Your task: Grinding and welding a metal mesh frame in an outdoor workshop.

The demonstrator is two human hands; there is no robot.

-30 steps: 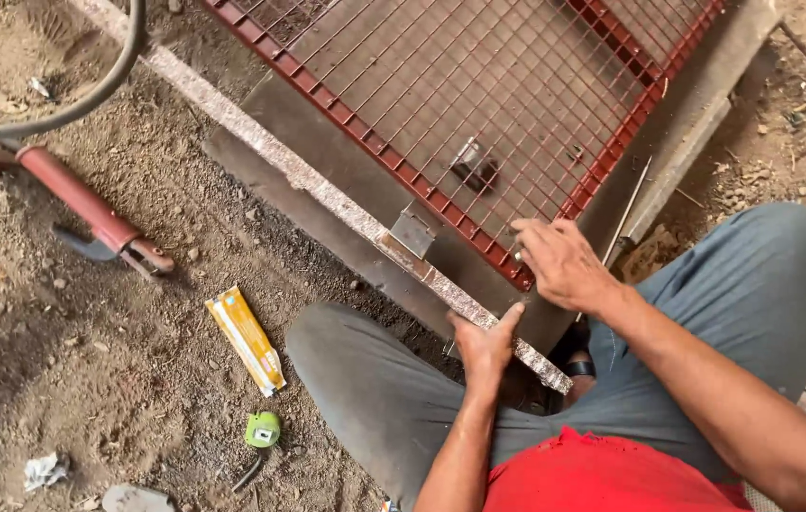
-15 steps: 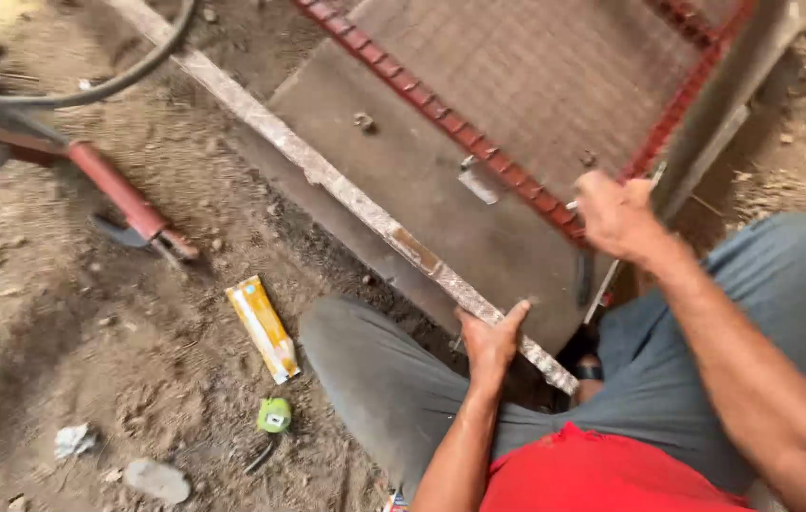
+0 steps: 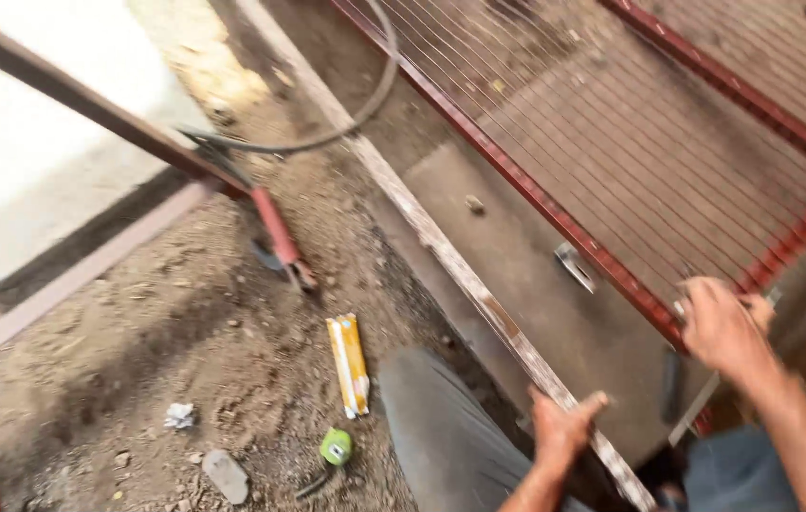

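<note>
Red mesh frame (image 3: 612, 270) raised further, right hand (image 3: 721, 327) clenched on its corner

I see a red frame (image 3: 555, 213) with grey wire mesh (image 3: 631, 133) at one o'clock, a yellow-and-white packet (image 3: 349, 365) near centre, a green tape (image 3: 335, 446) at six, a red rod (image 3: 275, 232) at ten, a black cable (image 3: 365, 104), grey trousers (image 3: 441, 446) and brown dirt (image 3: 137, 351).
</note>
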